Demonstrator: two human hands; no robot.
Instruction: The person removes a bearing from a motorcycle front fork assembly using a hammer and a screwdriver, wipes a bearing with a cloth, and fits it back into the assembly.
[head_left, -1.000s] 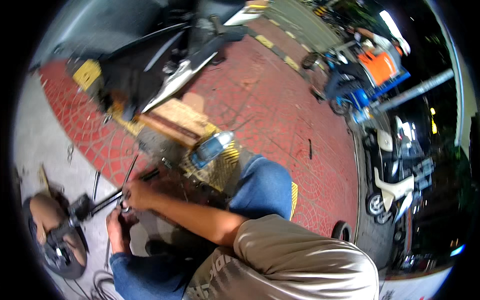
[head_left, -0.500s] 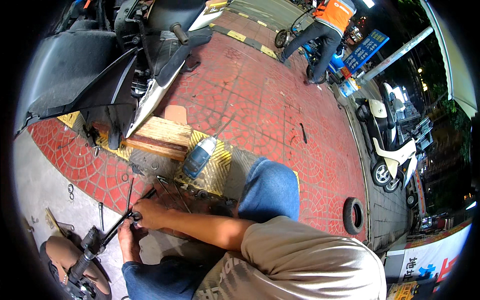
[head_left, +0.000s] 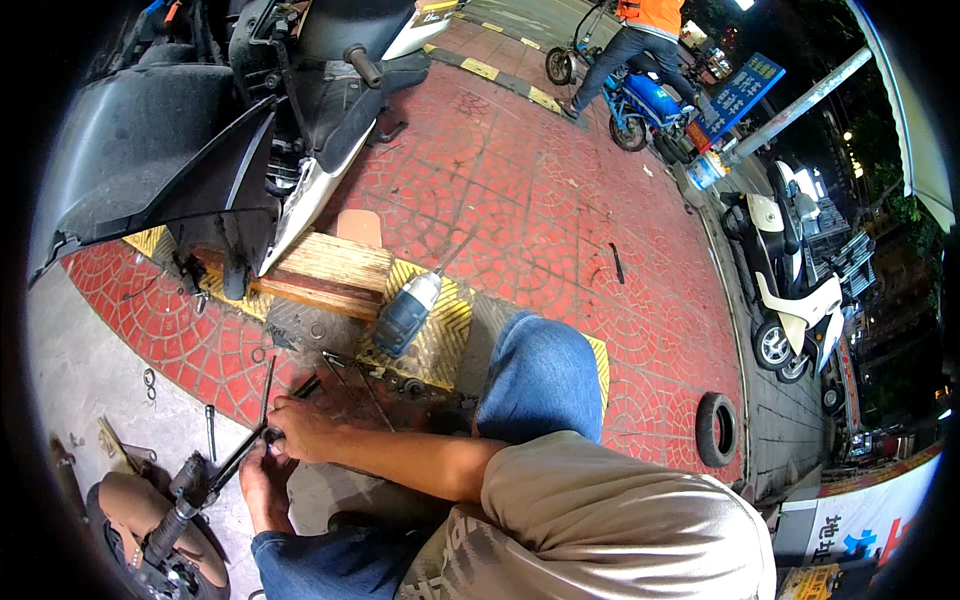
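My right hand (head_left: 300, 428) and my left hand (head_left: 262, 488) meet low on the left, both closed around a thin black rod (head_left: 240, 458). The rod slants down-left to a black fork leg (head_left: 172, 520), which sits over a small wheel (head_left: 120, 545) at the lower left edge. My right forearm reaches in from the grey-shirted shoulder. My left hand lies just below the right, under the rod. A second thin rod (head_left: 268, 385) stands up next to my right hand.
A blue power tool (head_left: 405, 315) lies on a yellow-and-black ramp (head_left: 445, 345) beside a wooden plank (head_left: 320, 270). A stripped black scooter (head_left: 200, 150) stands over them. My jeans knee (head_left: 540, 375), a loose tyre (head_left: 718, 428), parked scooters and a person in orange (head_left: 640, 25) are around.
The view has swung, so the scooter and plank now fill the upper left. Both hands stay together on the rod by the fork leg.
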